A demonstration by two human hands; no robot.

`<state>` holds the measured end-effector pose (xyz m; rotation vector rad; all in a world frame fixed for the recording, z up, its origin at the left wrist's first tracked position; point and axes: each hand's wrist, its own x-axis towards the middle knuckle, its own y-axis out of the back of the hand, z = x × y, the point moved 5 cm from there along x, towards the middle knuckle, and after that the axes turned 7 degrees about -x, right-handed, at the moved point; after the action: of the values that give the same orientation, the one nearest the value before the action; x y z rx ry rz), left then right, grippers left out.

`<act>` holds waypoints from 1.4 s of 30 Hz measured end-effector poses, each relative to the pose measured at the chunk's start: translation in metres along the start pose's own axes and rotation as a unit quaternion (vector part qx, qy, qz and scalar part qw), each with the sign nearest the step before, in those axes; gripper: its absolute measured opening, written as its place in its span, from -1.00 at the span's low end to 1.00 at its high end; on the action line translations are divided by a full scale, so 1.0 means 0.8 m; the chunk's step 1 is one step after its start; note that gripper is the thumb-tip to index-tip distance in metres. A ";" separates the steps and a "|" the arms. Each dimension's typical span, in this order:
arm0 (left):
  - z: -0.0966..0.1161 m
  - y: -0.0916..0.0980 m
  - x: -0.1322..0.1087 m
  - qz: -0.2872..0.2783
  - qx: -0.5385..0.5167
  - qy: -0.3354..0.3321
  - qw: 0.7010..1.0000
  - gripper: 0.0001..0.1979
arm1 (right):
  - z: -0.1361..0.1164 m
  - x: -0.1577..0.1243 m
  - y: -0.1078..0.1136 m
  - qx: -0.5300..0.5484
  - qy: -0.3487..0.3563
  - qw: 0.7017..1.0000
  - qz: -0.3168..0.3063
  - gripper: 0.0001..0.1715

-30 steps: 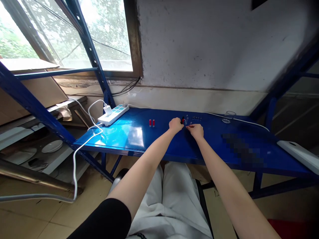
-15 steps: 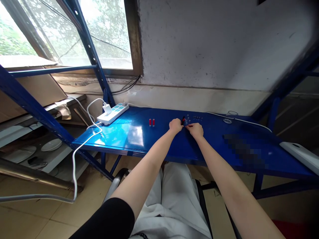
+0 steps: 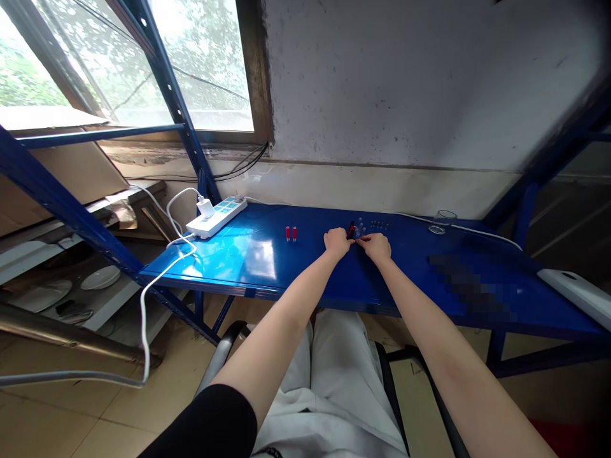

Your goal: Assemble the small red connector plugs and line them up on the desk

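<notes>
My left hand point(image 3: 337, 243) is closed round a small red and black piece point(image 3: 352, 229) that sticks out past its fingers. Just to the right, my right hand point(image 3: 375, 247) is pinched, its fingertips nearly meeting the left ones; whatever it grips is too small to name. Behind the fingertips stand several small clear pieces point(image 3: 360, 224) on the blue table point(image 3: 305, 270). Several tiny pieces point(image 3: 380, 224) lie in rows to their right. Two red pieces with clear ends point(image 3: 291, 233) are side by side left of my left hand.
A white power strip point(image 3: 217, 217) with a plugged-in charger and cable is on the table's left. A clear glass point(image 3: 442, 221) is at the back right, by a white cable. At the right end lies a white object point(image 3: 575, 296). A blurred dark patch is nearer.
The fingertips of my right hand have come slightly closer to those of my left. The view has shifted a little; the other things lie as before.
</notes>
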<state>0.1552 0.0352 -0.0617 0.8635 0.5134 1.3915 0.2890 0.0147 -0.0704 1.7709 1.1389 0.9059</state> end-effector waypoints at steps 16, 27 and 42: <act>-0.130 0.134 -0.092 0.329 -0.364 -0.019 0.871 -0.78 | -0.151 -0.082 -0.021 0.018 0.363 0.932 -0.017 -0.72; -0.156 0.135 -0.100 0.384 -0.457 0.095 0.797 -0.83 | -0.209 -0.060 -0.079 0.008 0.251 0.967 -0.051 -0.60; -0.152 0.137 -0.103 0.390 -0.526 0.086 0.750 -0.88 | -0.216 -0.054 -0.087 0.050 0.211 0.975 -0.053 -0.77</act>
<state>-0.0187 -0.0231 -0.0649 -0.0580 -0.6107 2.1624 0.0987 0.0355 -0.0696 1.6185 1.5556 1.2148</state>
